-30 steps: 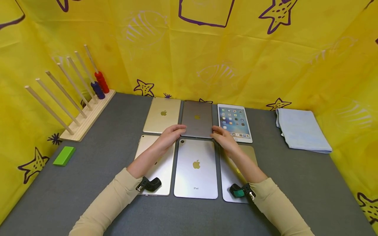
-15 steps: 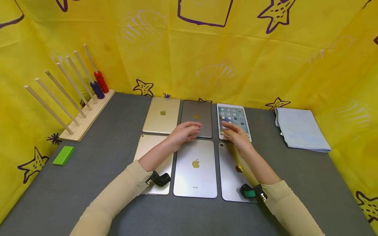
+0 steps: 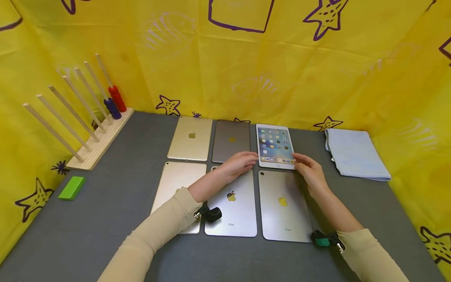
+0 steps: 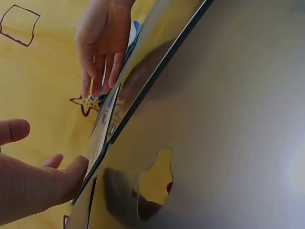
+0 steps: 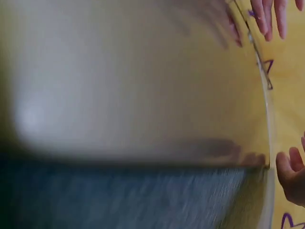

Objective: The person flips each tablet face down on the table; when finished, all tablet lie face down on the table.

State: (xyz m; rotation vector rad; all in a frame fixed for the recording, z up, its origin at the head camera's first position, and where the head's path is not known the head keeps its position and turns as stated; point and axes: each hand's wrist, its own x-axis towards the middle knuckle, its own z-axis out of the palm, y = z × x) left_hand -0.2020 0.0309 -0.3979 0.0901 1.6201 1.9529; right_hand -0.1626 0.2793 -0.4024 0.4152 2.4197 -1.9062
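The white tablet (image 3: 276, 145) lies screen up at the right end of the back row, its home screen lit. At its lower left edge are the fingertips of my left hand (image 3: 239, 163), which reaches over the silver tablet in the middle of the front row (image 3: 230, 211). My right hand (image 3: 311, 170) has its fingertips at the white tablet's lower right edge. In the left wrist view, the fingers of the right hand (image 4: 104, 45) look loosely straight. Below it lies another silver tablet (image 3: 283, 207), back up.
Back up lie a gold tablet (image 3: 190, 138), a dark grey tablet (image 3: 230, 137) and a light gold tablet (image 3: 176, 178). A folded blue cloth (image 3: 357, 154) rests at right. A wooden peg rack (image 3: 100, 143) with beads and a green block (image 3: 72, 188) stand at left.
Both hands have left the lower edges of the dark grey tablet and moved right, to the two sides of the white tablet. The tablets show no clear shift.
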